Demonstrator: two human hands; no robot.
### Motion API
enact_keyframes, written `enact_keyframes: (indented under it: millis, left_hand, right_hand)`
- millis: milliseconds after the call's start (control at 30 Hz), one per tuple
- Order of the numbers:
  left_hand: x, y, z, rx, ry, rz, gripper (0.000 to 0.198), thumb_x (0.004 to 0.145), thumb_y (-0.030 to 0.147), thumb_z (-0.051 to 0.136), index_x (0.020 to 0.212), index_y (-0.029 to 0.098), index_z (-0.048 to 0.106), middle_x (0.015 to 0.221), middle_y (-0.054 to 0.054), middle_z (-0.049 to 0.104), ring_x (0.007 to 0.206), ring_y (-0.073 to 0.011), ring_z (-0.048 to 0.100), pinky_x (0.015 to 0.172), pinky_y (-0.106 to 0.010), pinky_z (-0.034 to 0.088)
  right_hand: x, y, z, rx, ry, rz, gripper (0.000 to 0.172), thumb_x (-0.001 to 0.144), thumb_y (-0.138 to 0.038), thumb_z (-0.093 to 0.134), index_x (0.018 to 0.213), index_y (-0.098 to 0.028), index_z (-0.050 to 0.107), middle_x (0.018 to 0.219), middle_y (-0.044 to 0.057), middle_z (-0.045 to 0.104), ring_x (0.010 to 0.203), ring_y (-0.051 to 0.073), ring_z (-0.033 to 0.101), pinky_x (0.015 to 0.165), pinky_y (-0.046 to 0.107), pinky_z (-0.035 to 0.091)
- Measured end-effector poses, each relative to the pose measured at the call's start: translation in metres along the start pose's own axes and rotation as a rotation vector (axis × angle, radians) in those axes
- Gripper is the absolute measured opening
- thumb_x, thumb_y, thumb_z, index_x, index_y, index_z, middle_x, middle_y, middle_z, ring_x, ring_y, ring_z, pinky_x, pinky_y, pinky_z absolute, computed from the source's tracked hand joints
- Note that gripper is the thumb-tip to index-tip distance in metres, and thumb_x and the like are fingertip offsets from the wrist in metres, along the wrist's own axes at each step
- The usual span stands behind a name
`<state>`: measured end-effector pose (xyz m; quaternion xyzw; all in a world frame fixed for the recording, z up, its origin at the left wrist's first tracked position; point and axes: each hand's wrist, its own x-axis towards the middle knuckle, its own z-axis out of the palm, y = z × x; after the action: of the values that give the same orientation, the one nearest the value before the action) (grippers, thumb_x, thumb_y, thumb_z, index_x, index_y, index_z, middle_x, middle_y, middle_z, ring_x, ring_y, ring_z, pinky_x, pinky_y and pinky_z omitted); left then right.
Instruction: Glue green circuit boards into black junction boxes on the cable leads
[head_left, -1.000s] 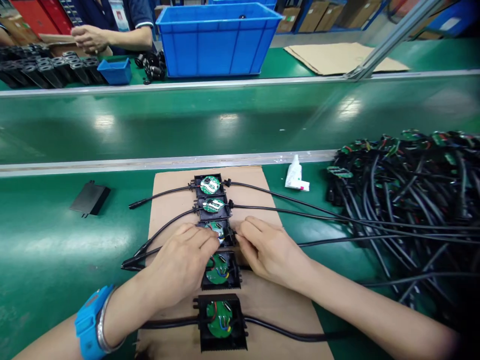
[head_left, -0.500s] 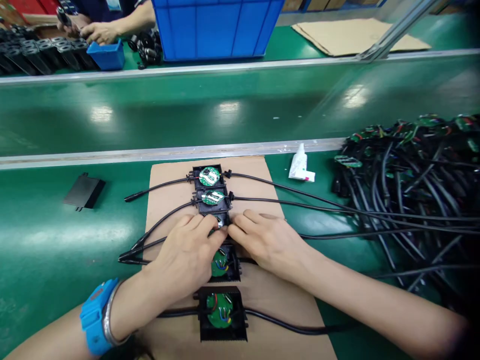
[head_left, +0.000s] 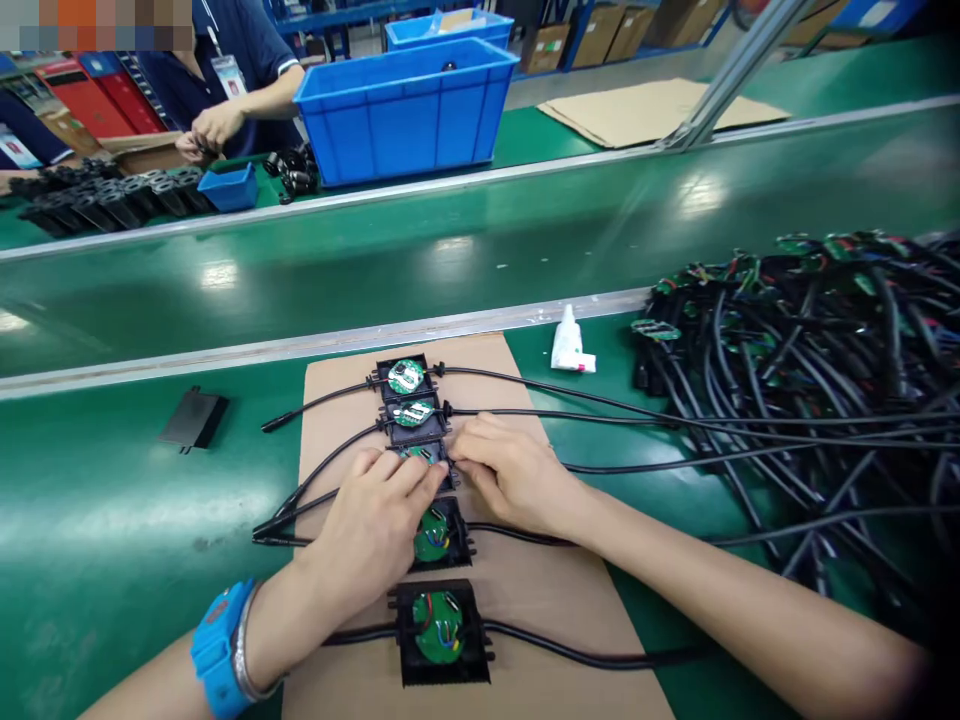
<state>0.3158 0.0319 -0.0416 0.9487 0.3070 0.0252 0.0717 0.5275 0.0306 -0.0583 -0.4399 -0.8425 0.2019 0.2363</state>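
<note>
Several black plastic housings with green circuit boards lie in a column on a cardboard sheet [head_left: 540, 600]. My left hand [head_left: 375, 515] is closed over the left side of the middle housing [head_left: 442, 455], thumb and fingertips at its round board. At that housing's right edge, my right hand [head_left: 517, 475] pinches the black cable [head_left: 637, 467] where it enters; the fingertips are partly hidden. Two housings sit beyond my hands, the farthest with a board [head_left: 406, 376] facing up. Nearer me are another housing [head_left: 454, 530] and the nearest housing [head_left: 446, 670], both with coloured wires.
To the right lies a large heap of black cables [head_left: 810, 380] with boards. A white tube [head_left: 571, 345] and a loose black cover [head_left: 193, 420] rest on the green table. Across the divider, a co-worker's hands [head_left: 214, 130] work beside a blue crate [head_left: 405, 120].
The view has tilted up and shifted, showing more of the far bench. My right fingers have drawn slightly back from my left ones at the middle housing, uncovering more of it.
</note>
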Motion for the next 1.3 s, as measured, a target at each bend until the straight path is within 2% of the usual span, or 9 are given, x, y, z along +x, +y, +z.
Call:
enact_keyframes:
  millis: [100, 233, 333, 400, 500, 600, 700, 933, 1300]
  left_hand:
    - [-0.001, -0.010, -0.004, -0.104, 0.088, 0.013, 0.055, 0.075, -0.002, 0.042, 0.125, 0.018, 0.054, 0.110, -0.008, 0.061, 0.092, -0.0224, 0.053, 0.080, -0.041, 0.044]
    - [0.003, -0.044, -0.005, -0.177, 0.359, -0.154, 0.034, 0.085, 0.008, 0.047, 0.116, 0.018, 0.057, 0.107, -0.010, 0.060, 0.099, -0.0229, 0.053, 0.084, -0.041, 0.046]
    - [0.008, -0.065, -0.004, -0.149, 0.282, -0.283, 0.013, 0.086, 0.015, 0.055, 0.098, 0.014, 0.058, 0.096, -0.009, 0.061, 0.094, -0.0242, 0.056, 0.082, -0.042, 0.048]
    - [0.007, -0.070, -0.005, -0.187, 0.232, -0.314, 0.005, 0.089, 0.016, 0.051, 0.091, 0.016, 0.055, 0.091, -0.006, 0.062, 0.087, -0.0214, 0.059, 0.078, -0.038, 0.050]
    - [0.003, -0.069, -0.010, -0.228, 0.251, -0.313, 0.011, 0.093, 0.018, 0.043, 0.097, 0.019, 0.054, 0.093, -0.004, 0.063, 0.085, -0.0193, 0.061, 0.075, -0.035, 0.051]
    - [0.003, -0.065, -0.015, -0.185, 0.263, -0.278, 0.015, 0.095, 0.021, 0.041, 0.097, 0.019, 0.055, 0.095, -0.005, 0.062, 0.088, -0.0208, 0.061, 0.076, -0.036, 0.052]
    - [0.011, -0.063, -0.015, -0.138, 0.206, -0.256, 0.016, 0.094, 0.020, 0.040, 0.095, 0.017, 0.056, 0.095, -0.006, 0.062, 0.088, -0.0225, 0.061, 0.077, -0.038, 0.053]
    - [0.022, -0.064, -0.010, -0.053, 0.179, -0.245, 0.015, 0.091, 0.014, 0.045, 0.096, 0.014, 0.059, 0.092, -0.008, 0.063, 0.083, -0.0242, 0.062, 0.072, -0.040, 0.055]
    - [0.021, -0.073, -0.010, -0.072, 0.250, -0.207, 0.009, 0.085, 0.018, 0.058, 0.092, 0.017, 0.065, 0.088, -0.004, 0.069, 0.079, -0.0218, 0.066, 0.071, -0.036, 0.056]
  right_hand:
    - [0.011, 0.002, -0.018, -0.014, -0.092, -0.018, 0.021, 0.086, -0.009, 0.045, 0.084, -0.016, 0.064, 0.081, 0.005, 0.063, 0.077, 0.016, 0.052, 0.076, 0.031, 0.042]
    - [0.029, 0.015, -0.029, -0.108, 0.011, 0.063, 0.021, 0.085, -0.014, 0.049, 0.103, -0.015, 0.062, 0.096, 0.008, 0.065, 0.091, 0.020, 0.053, 0.083, 0.036, 0.043]
    - [0.035, 0.024, -0.021, -0.125, -0.005, 0.151, 0.027, 0.082, -0.014, 0.050, 0.108, -0.010, 0.055, 0.093, 0.009, 0.064, 0.091, 0.022, 0.054, 0.079, 0.036, 0.045]
    - [0.032, 0.022, -0.018, -0.104, 0.023, 0.161, 0.023, 0.084, -0.015, 0.045, 0.105, -0.010, 0.053, 0.088, 0.009, 0.063, 0.083, 0.020, 0.056, 0.074, 0.034, 0.046]
    - [0.026, 0.006, -0.024, -0.148, 0.071, 0.103, 0.021, 0.090, -0.018, 0.036, 0.100, -0.012, 0.054, 0.089, 0.010, 0.063, 0.079, 0.018, 0.058, 0.071, 0.032, 0.046]
    - [0.029, -0.012, -0.036, -0.263, -0.017, 0.069, 0.022, 0.089, -0.016, 0.035, 0.091, -0.014, 0.057, 0.085, 0.010, 0.063, 0.079, 0.020, 0.059, 0.071, 0.032, 0.046]
    - [0.041, -0.020, -0.039, -0.350, -0.116, 0.100, 0.021, 0.084, -0.012, 0.037, 0.087, -0.014, 0.058, 0.085, 0.011, 0.063, 0.077, 0.020, 0.060, 0.068, 0.031, 0.045]
    - [0.058, -0.020, -0.027, -0.442, -0.284, 0.176, 0.017, 0.077, -0.009, 0.043, 0.086, -0.013, 0.057, 0.082, 0.011, 0.063, 0.075, 0.020, 0.059, 0.066, 0.030, 0.041]
    - [0.058, -0.013, -0.014, -0.361, -0.293, 0.117, 0.033, 0.084, -0.022, 0.041, 0.105, -0.012, 0.065, 0.081, 0.011, 0.066, 0.070, 0.020, 0.061, 0.063, 0.031, 0.041]
